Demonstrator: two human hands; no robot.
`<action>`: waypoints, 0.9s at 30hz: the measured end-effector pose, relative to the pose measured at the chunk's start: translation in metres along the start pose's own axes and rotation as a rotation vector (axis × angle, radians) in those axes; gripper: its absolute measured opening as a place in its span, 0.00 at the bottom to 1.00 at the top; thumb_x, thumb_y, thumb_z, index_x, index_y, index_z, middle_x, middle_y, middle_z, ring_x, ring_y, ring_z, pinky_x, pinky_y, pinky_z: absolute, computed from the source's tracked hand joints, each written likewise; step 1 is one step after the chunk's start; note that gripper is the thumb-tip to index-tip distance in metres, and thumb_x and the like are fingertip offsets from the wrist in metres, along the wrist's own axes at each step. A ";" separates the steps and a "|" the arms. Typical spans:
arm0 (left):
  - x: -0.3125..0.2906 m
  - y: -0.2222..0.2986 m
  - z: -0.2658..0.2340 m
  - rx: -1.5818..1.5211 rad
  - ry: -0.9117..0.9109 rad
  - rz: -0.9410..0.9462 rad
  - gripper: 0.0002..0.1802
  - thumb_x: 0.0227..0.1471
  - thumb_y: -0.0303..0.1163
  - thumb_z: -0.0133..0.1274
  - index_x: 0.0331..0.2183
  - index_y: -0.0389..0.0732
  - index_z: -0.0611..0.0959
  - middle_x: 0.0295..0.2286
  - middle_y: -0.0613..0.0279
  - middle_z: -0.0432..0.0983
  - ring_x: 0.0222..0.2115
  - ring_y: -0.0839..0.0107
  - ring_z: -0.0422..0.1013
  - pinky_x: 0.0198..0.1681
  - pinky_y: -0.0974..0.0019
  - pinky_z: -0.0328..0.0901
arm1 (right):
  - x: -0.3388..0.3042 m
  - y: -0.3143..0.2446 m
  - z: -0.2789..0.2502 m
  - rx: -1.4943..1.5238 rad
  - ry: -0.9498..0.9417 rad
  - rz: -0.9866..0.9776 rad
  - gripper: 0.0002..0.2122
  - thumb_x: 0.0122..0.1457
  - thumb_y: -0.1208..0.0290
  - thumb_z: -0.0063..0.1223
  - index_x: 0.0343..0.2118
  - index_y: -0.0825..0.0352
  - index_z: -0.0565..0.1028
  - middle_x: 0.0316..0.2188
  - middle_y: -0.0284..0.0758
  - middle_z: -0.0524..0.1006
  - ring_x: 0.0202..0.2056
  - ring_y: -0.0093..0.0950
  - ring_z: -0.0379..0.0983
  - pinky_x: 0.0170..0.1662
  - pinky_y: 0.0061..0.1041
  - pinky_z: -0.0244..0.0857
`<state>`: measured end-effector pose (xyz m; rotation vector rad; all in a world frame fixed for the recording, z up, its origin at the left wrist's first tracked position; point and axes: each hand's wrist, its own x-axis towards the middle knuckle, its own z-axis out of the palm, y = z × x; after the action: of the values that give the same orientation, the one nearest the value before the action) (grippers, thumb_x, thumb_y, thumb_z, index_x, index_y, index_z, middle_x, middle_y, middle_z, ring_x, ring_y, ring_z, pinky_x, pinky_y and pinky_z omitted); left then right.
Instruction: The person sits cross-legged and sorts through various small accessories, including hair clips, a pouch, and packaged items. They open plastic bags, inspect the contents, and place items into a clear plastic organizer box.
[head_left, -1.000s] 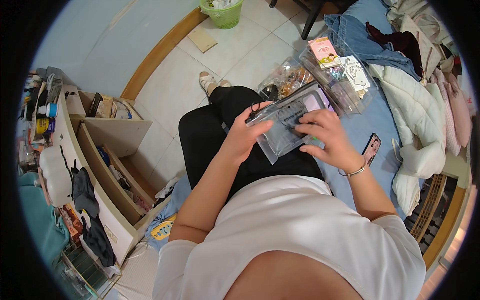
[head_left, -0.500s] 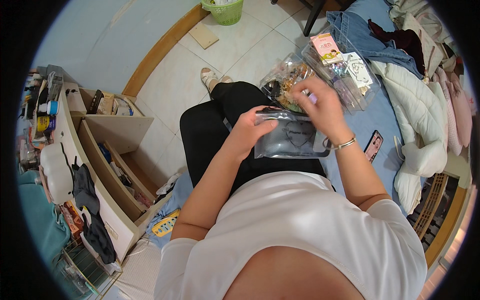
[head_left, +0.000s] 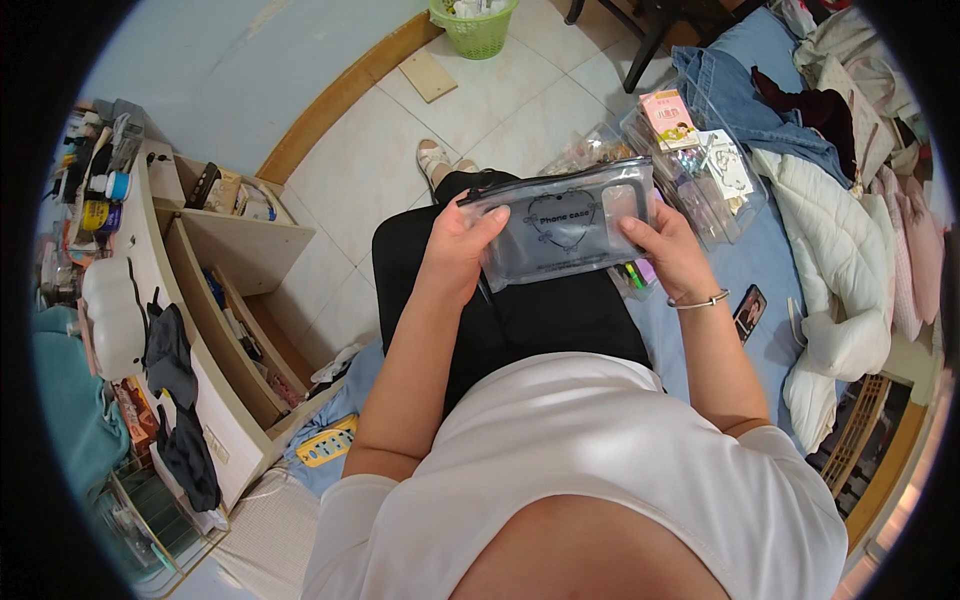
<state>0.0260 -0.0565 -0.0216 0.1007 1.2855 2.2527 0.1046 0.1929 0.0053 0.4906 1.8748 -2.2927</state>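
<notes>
Left hand (head_left: 458, 248) and right hand (head_left: 674, 252) are both closed on a clear pouch (head_left: 566, 240), thumbs on its face, the fingers behind it mostly hidden. It spans the gap between them, its long axis running from hand to hand, so neither is nearer. Beyond the right hand sits a clear box (head_left: 712, 228); right of that wrist lies a phone (head_left: 749, 308).
</notes>
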 end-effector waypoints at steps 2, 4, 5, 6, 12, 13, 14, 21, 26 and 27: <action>-0.001 0.003 0.002 -0.006 0.034 0.007 0.20 0.52 0.29 0.53 0.47 0.33 0.72 0.42 0.58 0.74 0.43 0.70 0.69 0.49 0.65 0.62 | 0.002 -0.001 0.003 0.002 -0.007 -0.007 0.14 0.57 0.68 0.56 0.42 0.71 0.73 0.34 0.31 0.76 0.35 0.19 0.71 0.40 0.19 0.65; -0.001 0.006 0.005 -0.010 0.048 0.003 0.21 0.52 0.29 0.53 0.48 0.33 0.71 0.43 0.58 0.73 0.44 0.70 0.69 0.49 0.65 0.62 | 0.005 -0.004 0.001 -0.034 -0.014 -0.028 0.12 0.57 0.69 0.55 0.40 0.71 0.74 0.33 0.30 0.76 0.34 0.18 0.71 0.39 0.19 0.65; -0.001 0.008 0.007 -0.010 0.047 0.000 0.22 0.52 0.28 0.53 0.48 0.33 0.70 0.43 0.58 0.73 0.44 0.69 0.68 0.49 0.64 0.62 | 0.007 -0.005 0.000 -0.035 -0.028 -0.033 0.11 0.57 0.69 0.55 0.39 0.71 0.74 0.33 0.30 0.76 0.34 0.18 0.71 0.39 0.19 0.65; -0.001 0.009 0.008 -0.013 0.047 -0.003 0.23 0.52 0.28 0.53 0.49 0.33 0.70 0.43 0.58 0.73 0.45 0.69 0.68 0.50 0.64 0.62 | 0.008 -0.006 -0.001 -0.038 -0.044 -0.037 0.11 0.57 0.70 0.55 0.39 0.70 0.74 0.32 0.30 0.76 0.33 0.18 0.71 0.39 0.19 0.65; -0.011 0.001 -0.014 -0.014 0.229 0.055 0.21 0.51 0.25 0.55 0.46 0.33 0.70 0.39 0.57 0.74 0.39 0.71 0.70 0.46 0.66 0.64 | 0.010 -0.012 0.017 -0.078 -0.019 -0.055 0.10 0.57 0.71 0.54 0.40 0.69 0.74 0.34 0.30 0.76 0.35 0.19 0.70 0.42 0.20 0.64; -0.011 0.002 -0.017 -0.038 0.186 0.067 0.22 0.50 0.25 0.56 0.46 0.32 0.69 0.37 0.56 0.74 0.36 0.71 0.71 0.43 0.67 0.66 | 0.013 -0.013 0.027 -0.064 -0.025 -0.087 0.10 0.57 0.71 0.54 0.40 0.69 0.73 0.34 0.30 0.75 0.36 0.19 0.70 0.42 0.21 0.64; -0.015 0.015 -0.015 -0.007 0.161 0.027 0.21 0.48 0.25 0.58 0.43 0.33 0.70 0.35 0.58 0.75 0.34 0.73 0.72 0.40 0.68 0.68 | 0.018 -0.007 0.026 -0.048 -0.019 -0.076 0.12 0.57 0.72 0.54 0.43 0.69 0.72 0.37 0.31 0.74 0.38 0.21 0.69 0.44 0.21 0.63; -0.030 0.028 -0.031 0.426 0.282 0.143 0.15 0.48 0.32 0.60 0.36 0.34 0.76 0.24 0.67 0.73 0.25 0.82 0.67 0.28 0.75 0.62 | 0.021 0.012 0.044 -0.028 0.042 0.010 0.08 0.58 0.68 0.52 0.39 0.63 0.71 0.28 0.25 0.74 0.24 0.16 0.69 0.16 0.16 0.62; -0.051 0.049 -0.052 0.592 0.359 0.236 0.12 0.52 0.36 0.56 0.29 0.37 0.78 0.19 0.72 0.68 0.21 0.84 0.62 0.23 0.74 0.58 | 0.046 0.020 0.057 -0.041 -0.109 -0.011 0.10 0.59 0.65 0.52 0.39 0.63 0.69 0.27 0.28 0.73 0.22 0.18 0.69 0.14 0.17 0.61; -0.057 0.062 -0.053 0.739 0.385 0.258 0.11 0.52 0.37 0.55 0.28 0.37 0.79 0.19 0.69 0.71 0.21 0.82 0.65 0.24 0.73 0.60 | 0.046 0.015 0.064 -0.034 -0.128 -0.006 0.09 0.59 0.66 0.52 0.39 0.63 0.69 0.27 0.28 0.73 0.21 0.18 0.69 0.14 0.17 0.60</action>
<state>0.0315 -0.1501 0.0115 0.1051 2.3842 1.9249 0.0561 0.1322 -0.0132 0.3251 1.8536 -2.2346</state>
